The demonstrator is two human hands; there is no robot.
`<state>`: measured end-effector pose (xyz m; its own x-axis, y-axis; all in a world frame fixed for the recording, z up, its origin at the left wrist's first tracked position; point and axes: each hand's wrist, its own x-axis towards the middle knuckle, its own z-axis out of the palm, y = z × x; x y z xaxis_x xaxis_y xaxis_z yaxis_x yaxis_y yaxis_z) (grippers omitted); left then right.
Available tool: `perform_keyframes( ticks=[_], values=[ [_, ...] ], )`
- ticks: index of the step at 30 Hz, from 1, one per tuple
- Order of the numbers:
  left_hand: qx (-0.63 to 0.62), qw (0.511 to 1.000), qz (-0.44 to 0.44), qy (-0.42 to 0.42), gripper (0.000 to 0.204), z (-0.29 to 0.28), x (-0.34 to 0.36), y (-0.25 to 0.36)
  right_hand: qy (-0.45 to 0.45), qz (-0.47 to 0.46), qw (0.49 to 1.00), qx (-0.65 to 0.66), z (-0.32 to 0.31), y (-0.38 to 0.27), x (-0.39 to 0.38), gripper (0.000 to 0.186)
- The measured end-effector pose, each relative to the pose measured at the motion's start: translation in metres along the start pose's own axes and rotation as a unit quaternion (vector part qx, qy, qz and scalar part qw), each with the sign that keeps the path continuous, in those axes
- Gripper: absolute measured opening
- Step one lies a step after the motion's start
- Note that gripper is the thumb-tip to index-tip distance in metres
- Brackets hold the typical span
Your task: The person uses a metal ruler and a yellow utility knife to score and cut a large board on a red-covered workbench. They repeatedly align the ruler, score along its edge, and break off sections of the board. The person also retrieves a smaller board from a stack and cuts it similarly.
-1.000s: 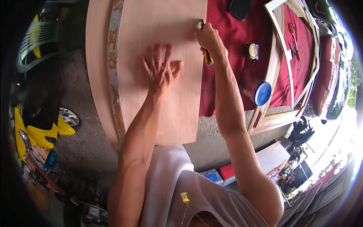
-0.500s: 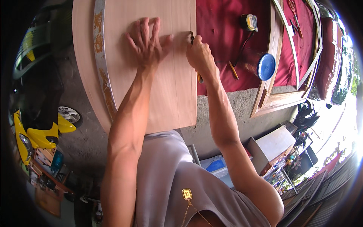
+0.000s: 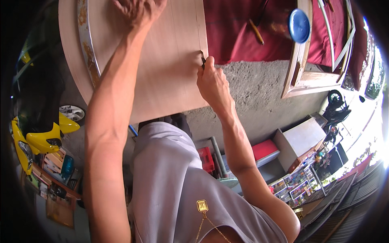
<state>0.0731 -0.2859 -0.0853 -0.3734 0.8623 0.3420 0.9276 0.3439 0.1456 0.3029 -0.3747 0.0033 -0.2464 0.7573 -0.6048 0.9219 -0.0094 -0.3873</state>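
A large pale plywood sheet [image 3: 170, 69] lies before me. My left hand [image 3: 139, 11] presses flat on it near the top edge of the view, fingers apart and partly cut off by the frame. My right hand [image 3: 212, 79] is closed around what looks like a utility knife [image 3: 203, 60], its handle mostly hidden in the fist. The knife's dark tip touches the sheet close to its right edge, where a thin line runs along the wood. A metal bar [image 3: 90, 52] with rusty brown patches rests lengthwise on the sheet's left side.
Right of the sheet, red cloth [image 3: 231, 36] carries a yellow pencil [image 3: 256, 32] and a blue-lidded jar [image 3: 299, 26]. A wooden frame [image 3: 300, 77] with pale strips stands farther right. A yellow motorcycle [image 3: 44, 139] is at the left; a red crate [image 3: 206, 158] sits below.
My right hand has drawn the knife toward me along the sheet's right edge. The view has shifted, and my left hand, still flat on the sheet, now sits higher and farther left in it.
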Motion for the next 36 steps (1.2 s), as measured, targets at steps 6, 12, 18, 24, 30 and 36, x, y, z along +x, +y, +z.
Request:
perform_keyframes(
  ticks=[6, 12, 18, 24, 30, 36],
  values=[
    [-0.031, 0.999, -0.015, -0.029, 0.065, 0.01, 0.0, -0.006, -0.007, 0.019, 1.0, -0.001, 0.025, 0.026, -0.049, 0.021],
    [-0.018, 0.999, -0.029, -0.041, 0.068, 0.021, -0.001, -0.014, -0.04, 0.066, 0.997, 0.012, 0.05, 0.051, -0.094, 0.021],
    [-0.024, 0.997, -0.042, -0.056, 0.071, 0.025, 0.002, -0.016, -0.027, 0.07, 0.997, 0.009, 0.066, 0.061, -0.111, 0.023],
    [-0.039, 0.992, -0.061, -0.099, 0.075, 0.024, -0.003, -0.009, -0.014, 0.048, 0.999, 0.015, 0.094, 0.093, -0.135, 0.022],
    [-0.041, 0.997, -0.053, -0.04, 0.073, 0.019, -0.001, -0.007, -0.229, 0.242, 0.939, -0.084, 0.155, 0.167, -0.212, 0.034],
    [-0.048, 0.999, -0.002, -0.01, 0.065, 0.016, -0.005, -0.009, 0.053, 0.143, 0.987, 0.058, 0.11, 0.162, -0.18, 0.021]
  ],
)
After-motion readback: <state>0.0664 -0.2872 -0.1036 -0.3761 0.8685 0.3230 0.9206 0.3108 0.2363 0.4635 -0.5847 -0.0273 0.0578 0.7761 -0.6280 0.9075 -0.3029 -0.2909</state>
